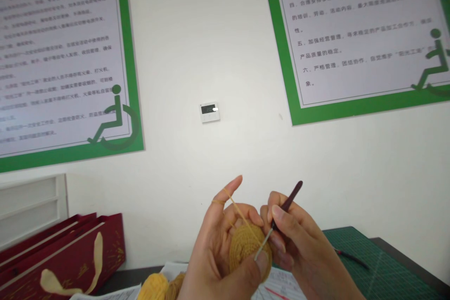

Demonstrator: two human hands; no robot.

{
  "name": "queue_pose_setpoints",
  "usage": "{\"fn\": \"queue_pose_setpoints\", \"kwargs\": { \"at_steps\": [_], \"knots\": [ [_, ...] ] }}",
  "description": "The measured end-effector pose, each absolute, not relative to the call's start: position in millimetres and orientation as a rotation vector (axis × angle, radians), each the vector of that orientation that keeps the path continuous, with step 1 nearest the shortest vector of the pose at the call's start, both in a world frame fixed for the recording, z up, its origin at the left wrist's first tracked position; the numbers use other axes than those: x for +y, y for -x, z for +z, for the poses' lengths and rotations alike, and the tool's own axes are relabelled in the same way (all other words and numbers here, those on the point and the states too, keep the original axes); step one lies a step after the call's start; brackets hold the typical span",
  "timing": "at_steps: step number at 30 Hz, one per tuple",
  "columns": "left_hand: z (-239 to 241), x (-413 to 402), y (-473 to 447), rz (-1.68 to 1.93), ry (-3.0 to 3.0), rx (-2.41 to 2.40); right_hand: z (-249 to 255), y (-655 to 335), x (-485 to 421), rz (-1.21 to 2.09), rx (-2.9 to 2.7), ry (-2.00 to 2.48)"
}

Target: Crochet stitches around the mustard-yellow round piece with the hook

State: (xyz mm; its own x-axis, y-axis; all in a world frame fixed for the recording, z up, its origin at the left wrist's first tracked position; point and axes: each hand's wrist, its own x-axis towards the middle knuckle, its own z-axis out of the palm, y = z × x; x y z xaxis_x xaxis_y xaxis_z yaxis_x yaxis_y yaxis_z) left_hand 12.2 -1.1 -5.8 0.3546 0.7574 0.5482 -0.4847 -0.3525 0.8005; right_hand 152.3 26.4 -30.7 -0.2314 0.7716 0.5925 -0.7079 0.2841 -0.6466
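Observation:
My left hand (218, 248) is closed around a round, mustard-brown crochet piece (246, 243), its thumb pressed on the front. A strand of matching yarn (242, 215) wraps the raised left index finger and runs down to the piece. In my right hand (295, 239) is a crochet hook (292, 196) with a dark purple handle, gripped between thumb and fingers. The hook's metal shaft slants down to the left, its tip at the crochet piece beside my left thumb. Whether the tip is inside a stitch, I cannot tell.
Yellow yarn (154, 287) and brown yarn (175, 286) lie on papers below. Dark red gift bags (105, 248) stand at left. A green cutting mat (372, 253) is at right, with a dark-handled tool (353, 258) on it. Behind is a white wall with a thermostat (210, 112).

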Motion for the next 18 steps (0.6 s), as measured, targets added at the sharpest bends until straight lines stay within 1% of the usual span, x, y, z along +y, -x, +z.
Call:
{"fn": "queue_pose_setpoints", "kwargs": {
  "at_steps": [8,13,18],
  "knots": [
    [-1.9,-10.0,-15.5,1.388,-1.410,0.310,-32.6,-153.7,28.2,1.245,-1.230,-0.025],
    [-2.4,-12.0,-18.6,1.471,-1.458,0.378,-32.7,-145.8,18.3,1.055,-1.156,0.044],
    [-8.1,-7.1,-17.9,1.524,-1.403,0.381,-38.0,-147.0,22.4,0.898,-1.224,0.023]
  ]
}}
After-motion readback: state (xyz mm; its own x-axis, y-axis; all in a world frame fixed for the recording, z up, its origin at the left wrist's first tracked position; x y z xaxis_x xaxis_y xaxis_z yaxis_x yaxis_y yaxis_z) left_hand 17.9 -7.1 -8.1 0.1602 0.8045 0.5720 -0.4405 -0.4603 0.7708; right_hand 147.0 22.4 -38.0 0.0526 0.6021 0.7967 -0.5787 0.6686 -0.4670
